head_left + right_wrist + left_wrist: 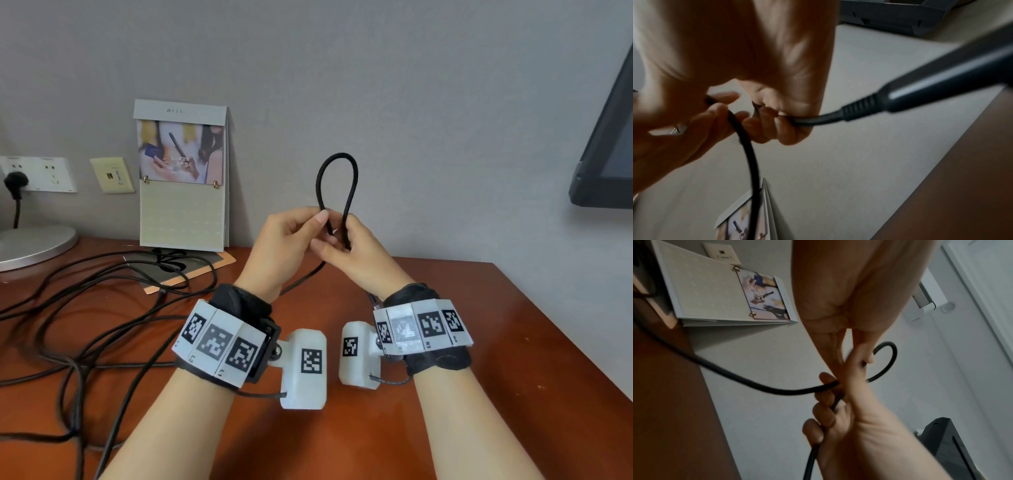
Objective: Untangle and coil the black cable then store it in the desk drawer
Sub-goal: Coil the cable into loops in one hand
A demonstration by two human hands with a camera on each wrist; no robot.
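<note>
Both hands are raised above the brown desk (pixel 462 342) and hold a small upright loop of the black cable (pixel 339 156). My left hand (pixel 317 229) pinches the loop's left strand between thumb and fingers. My right hand (pixel 337 240) grips the right strand with curled fingers. In the right wrist view the cable's thick plug end (pixel 920 91) sticks out from the curled fingers (pixel 777 123). The left wrist view shows the cable (pixel 756 384) running from the hands down toward the desk. The rest of the cable lies tangled on the desk (pixel 102 308) at the left. No drawer is in view.
A desk calendar (pixel 183 174) stands against the wall behind the hands. A round silver base (pixel 34 245) and a wall socket (pixel 37 173) with a plug in it are at the far left. A dark monitor (pixel 609 137) hangs at the right edge.
</note>
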